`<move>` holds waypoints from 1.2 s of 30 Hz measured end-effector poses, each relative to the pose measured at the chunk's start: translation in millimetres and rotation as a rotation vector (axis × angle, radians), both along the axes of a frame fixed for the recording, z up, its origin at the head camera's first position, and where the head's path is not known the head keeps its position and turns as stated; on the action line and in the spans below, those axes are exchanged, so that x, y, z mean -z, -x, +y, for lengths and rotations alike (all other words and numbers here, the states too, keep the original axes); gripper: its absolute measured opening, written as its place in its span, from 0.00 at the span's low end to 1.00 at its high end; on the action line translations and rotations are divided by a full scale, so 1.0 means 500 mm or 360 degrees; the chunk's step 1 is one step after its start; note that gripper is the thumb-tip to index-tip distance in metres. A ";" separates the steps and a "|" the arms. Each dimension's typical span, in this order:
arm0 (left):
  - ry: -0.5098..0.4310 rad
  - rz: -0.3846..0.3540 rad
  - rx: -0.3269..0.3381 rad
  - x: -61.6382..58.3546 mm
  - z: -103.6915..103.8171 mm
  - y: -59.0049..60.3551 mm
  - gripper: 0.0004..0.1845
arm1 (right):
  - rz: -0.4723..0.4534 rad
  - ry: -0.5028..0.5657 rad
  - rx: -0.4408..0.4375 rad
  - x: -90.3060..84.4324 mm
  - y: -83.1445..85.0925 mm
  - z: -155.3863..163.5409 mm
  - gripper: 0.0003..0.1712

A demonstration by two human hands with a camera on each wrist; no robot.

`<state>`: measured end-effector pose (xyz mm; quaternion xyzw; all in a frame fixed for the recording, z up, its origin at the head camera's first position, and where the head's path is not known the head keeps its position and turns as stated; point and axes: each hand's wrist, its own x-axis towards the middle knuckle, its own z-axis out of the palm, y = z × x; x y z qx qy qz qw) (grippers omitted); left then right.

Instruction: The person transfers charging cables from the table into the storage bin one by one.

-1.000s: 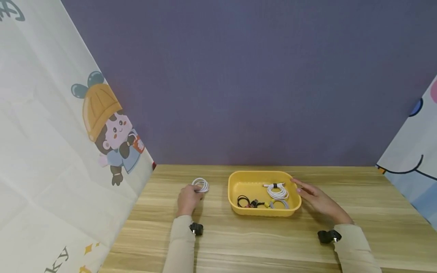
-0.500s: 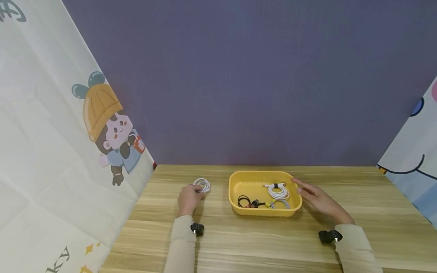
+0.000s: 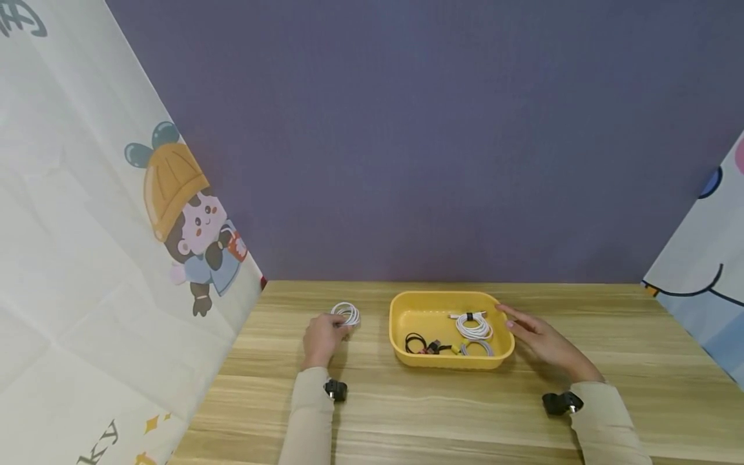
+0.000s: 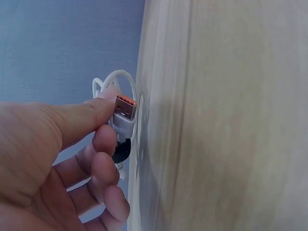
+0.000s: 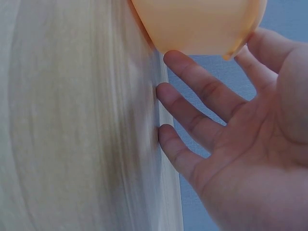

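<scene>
My left hand pinches a coiled white USB cable just above the wooden table, left of the yellow tray. In the left wrist view the thumb and fingers grip the cable near its orange-tipped plug. My right hand rests with straight fingers against the tray's right side; the right wrist view shows its fingers spread beside the tray wall. Inside the tray lie a white coiled cable, a black cable and a grey one.
The wooden table stretches toward me in front of the tray. A cartoon-printed curtain hangs at the left, another at the right, and a purple wall stands behind.
My left hand has lifted the white cable slightly and shifted it a little to the right, toward the tray. The right hand has stayed by the tray.
</scene>
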<state>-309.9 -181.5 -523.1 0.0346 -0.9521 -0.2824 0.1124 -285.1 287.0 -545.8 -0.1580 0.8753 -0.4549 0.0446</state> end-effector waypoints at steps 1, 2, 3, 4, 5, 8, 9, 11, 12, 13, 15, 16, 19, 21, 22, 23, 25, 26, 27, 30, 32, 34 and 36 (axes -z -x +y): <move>0.0004 0.0002 -0.0001 -0.001 0.000 0.000 0.10 | -0.0002 0.0002 0.0001 0.000 0.000 0.000 0.33; 0.0005 0.0004 0.0000 -0.001 0.001 0.000 0.10 | -0.0005 0.0003 0.0000 0.001 0.000 0.000 0.33; 0.0006 0.0006 0.0001 -0.001 0.001 0.000 0.10 | -0.0007 0.0008 0.0000 0.001 0.000 0.000 0.33; 0.0003 0.0006 0.0001 -0.002 0.001 0.001 0.10 | -0.0009 0.0010 0.0000 0.001 0.000 0.000 0.33; 0.0001 0.0006 0.0002 -0.002 0.002 0.001 0.10 | -0.0011 0.0015 -0.0001 0.001 0.000 0.000 0.33; -0.0003 0.0007 0.0003 -0.003 0.003 0.000 0.10 | -0.0009 0.0022 -0.0003 0.002 0.000 0.001 0.33; -0.0003 0.0008 0.0001 -0.003 0.003 0.000 0.10 | -0.0007 0.0023 -0.0003 0.003 0.000 0.001 0.33; 0.0001 0.0010 -0.0006 -0.003 0.004 0.000 0.10 | -0.0004 0.0021 -0.0003 0.004 -0.001 0.001 0.33; 0.0001 0.0012 -0.0008 -0.004 0.004 0.000 0.10 | -0.0004 0.0021 -0.0004 0.004 -0.001 0.001 0.33; 0.0000 0.0014 -0.0010 -0.003 0.004 0.000 0.10 | -0.0003 0.0021 -0.0003 0.005 -0.001 0.001 0.33; -0.0006 0.0025 -0.0016 -0.003 0.005 0.001 0.11 | 0.0002 0.0019 -0.0002 0.005 -0.001 0.001 0.33; -0.0010 0.0032 -0.0014 -0.003 0.005 0.001 0.11 | 0.0005 0.0020 -0.0002 0.004 -0.001 0.001 0.33; -0.0031 0.0041 -0.0010 -0.003 0.006 0.002 0.11 | 0.0010 0.0023 -0.0003 0.002 -0.002 -0.001 0.33; -0.0047 0.0037 -0.0008 -0.002 0.007 0.003 0.11 | 0.0010 0.0025 -0.0005 0.001 -0.003 -0.002 0.33; -0.0053 0.0033 -0.0006 -0.002 0.007 0.002 0.11 | 0.0009 0.0028 -0.0006 0.001 -0.003 -0.003 0.33; -0.0059 0.0030 -0.0007 -0.002 0.007 0.002 0.11 | 0.0008 0.0030 -0.0006 0.001 -0.004 -0.003 0.33; -0.0065 0.0031 -0.0009 -0.001 0.007 0.002 0.10 | 0.0011 0.0030 -0.0008 0.001 -0.005 -0.004 0.33; -0.0061 0.0037 -0.0009 -0.001 0.008 0.001 0.10 | 0.0016 0.0028 -0.0009 0.002 -0.005 -0.004 0.33; -0.0050 0.0047 -0.0004 -0.001 0.008 0.001 0.10 | 0.0020 0.0026 -0.0010 0.002 -0.005 -0.004 0.33; -0.0030 0.0068 -0.0004 -0.003 0.009 0.000 0.10 | 0.0038 0.0011 -0.0009 0.003 -0.004 -0.004 0.33; -0.0023 0.0080 0.0001 -0.004 0.010 -0.001 0.10 | 0.0045 0.0005 -0.0011 0.003 -0.005 -0.004 0.33; -0.0042 0.0079 0.0009 -0.007 0.011 -0.001 0.09 | 0.0045 0.0006 -0.0013 0.002 -0.005 -0.003 0.33; -0.0068 0.0073 0.0026 -0.009 0.011 -0.002 0.09 | 0.0042 0.0009 -0.0017 0.002 -0.005 -0.002 0.32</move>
